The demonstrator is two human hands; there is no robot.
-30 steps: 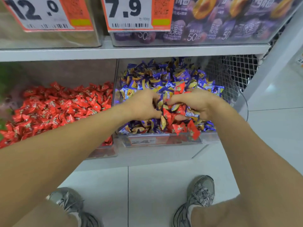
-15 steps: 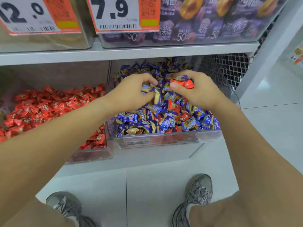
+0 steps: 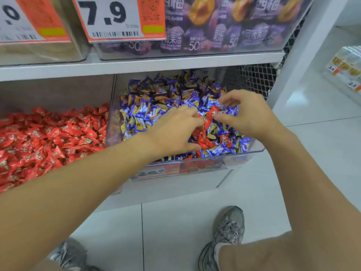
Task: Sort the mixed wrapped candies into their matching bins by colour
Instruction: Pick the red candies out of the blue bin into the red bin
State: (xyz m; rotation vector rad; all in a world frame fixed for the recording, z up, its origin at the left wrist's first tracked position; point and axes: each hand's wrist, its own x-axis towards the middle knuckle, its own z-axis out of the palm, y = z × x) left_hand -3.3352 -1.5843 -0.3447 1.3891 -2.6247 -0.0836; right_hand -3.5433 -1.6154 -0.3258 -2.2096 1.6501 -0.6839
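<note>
1. My right hand (image 3: pixel 252 116) has dropped from the far pile; its fingers now pinch a red candy (image 3: pixel 212 112).
2. My left hand (image 3: pixel 175 132), fingers curled, meets it.
3. Candy is over the blue bin (image 3: pixel 195 169); red bin (image 3: pixel 58 133) sits left — handover likely.

Lower shelf (image 3: pixel 172 190), white: two clear bins side by side, left bin (image 3: pixel 106 124) heaped with red candies (image 3: pixel 48 137), right bin (image 3: pixel 195 169) holding blue candies (image 3: pixel 166 94) mixed with red
</note>
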